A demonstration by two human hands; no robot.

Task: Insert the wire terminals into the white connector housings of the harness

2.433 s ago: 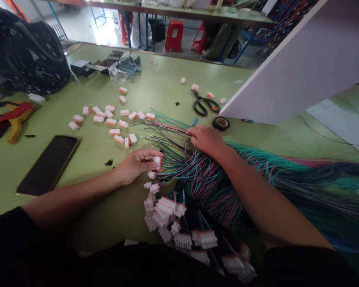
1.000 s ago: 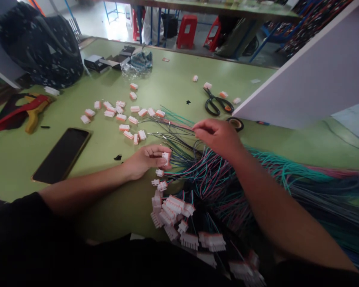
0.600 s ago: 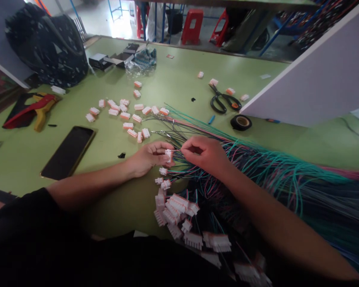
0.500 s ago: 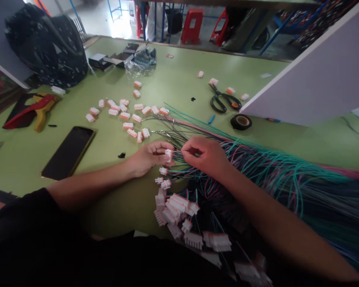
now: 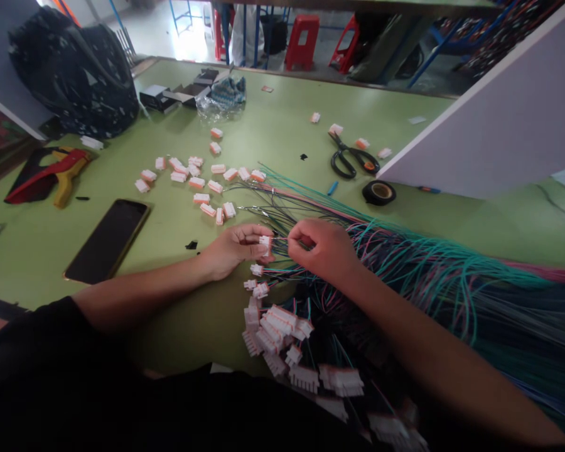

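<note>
White connector [image 5: 264, 242] is in the grip of the left hand [image 5: 230, 252], right hand [image 5: 327, 248] pinching wire [image 5: 281, 238] (scissors [image 5: 342, 148] and tape [image 5: 370, 194] beyond).

We see smooth, lightly shiny green tabletop [image 5: 136, 245], glossy dark phone [image 5: 107, 240] screen, crinkly clear plastic wrap [image 5: 216, 112], matt plastic-looking connectors [image 5: 280, 319].

Phone [image 5: 107, 241] left on the table [image 5: 141, 351], loose connectors [image 5: 196, 182] beyond it to the right, wires [image 5: 433, 263] at right, scissors [image 5: 351, 157] and tape roll [image 5: 379, 192] behind the wires
</note>
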